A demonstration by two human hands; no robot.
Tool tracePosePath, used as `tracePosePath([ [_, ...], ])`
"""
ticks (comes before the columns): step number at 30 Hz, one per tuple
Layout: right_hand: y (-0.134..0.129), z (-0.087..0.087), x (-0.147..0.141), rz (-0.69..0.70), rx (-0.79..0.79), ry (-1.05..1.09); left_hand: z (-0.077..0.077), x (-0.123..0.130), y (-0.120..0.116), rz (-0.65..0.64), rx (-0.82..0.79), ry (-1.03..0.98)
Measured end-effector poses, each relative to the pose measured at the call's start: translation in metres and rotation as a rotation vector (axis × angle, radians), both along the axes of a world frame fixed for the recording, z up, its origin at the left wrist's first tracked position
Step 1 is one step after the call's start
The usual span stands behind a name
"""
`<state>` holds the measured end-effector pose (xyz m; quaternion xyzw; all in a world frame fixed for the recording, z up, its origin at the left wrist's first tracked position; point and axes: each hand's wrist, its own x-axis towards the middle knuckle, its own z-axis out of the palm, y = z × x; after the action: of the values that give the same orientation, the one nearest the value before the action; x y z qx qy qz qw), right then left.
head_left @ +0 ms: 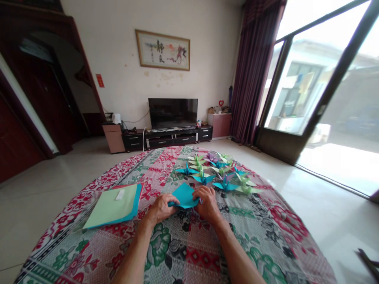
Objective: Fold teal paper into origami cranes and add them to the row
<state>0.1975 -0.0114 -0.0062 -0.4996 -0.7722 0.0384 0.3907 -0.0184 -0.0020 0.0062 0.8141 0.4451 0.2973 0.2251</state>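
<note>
Between my two hands is a blue sheet of origami paper (185,194), partly folded, just above the patterned tablecloth. My left hand (163,207) grips its left corner, thumb and fingers closed on the edge. At the right edge, my right hand (206,200) is closed on the paper with its fingers curled over the top; the thumb is mostly hidden. Beyond the paper, several folded paper cranes in blue, green and purple stand in a group, the nearest a blue crane (226,184) by my right hand.
A stack of coloured paper (114,207), light green on top with a small white slip, lies left of my hands. The round table wears a floral tablecloth (166,244). Past it stand a low TV cabinet (174,139) and a television (173,113); glass doors are at right.
</note>
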Motion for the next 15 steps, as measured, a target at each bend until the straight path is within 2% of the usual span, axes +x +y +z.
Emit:
tracePosePath([
  [3,-0.003,0.001,0.001,0.001,-0.105,-0.103,0.008,0.000,-0.005,0.024,-0.108,0.009],
  [7,-0.006,0.006,-0.003,0.048,-0.118,-0.150,0.012,-0.005,-0.005,0.073,-0.198,0.063],
  [10,-0.006,0.006,-0.011,0.049,-0.158,-0.093,0.009,-0.008,-0.003,0.125,-0.184,0.027],
  [15,-0.001,-0.003,-0.025,-0.079,-0.187,0.025,0.004,-0.008,0.001,0.216,-0.066,0.040],
])
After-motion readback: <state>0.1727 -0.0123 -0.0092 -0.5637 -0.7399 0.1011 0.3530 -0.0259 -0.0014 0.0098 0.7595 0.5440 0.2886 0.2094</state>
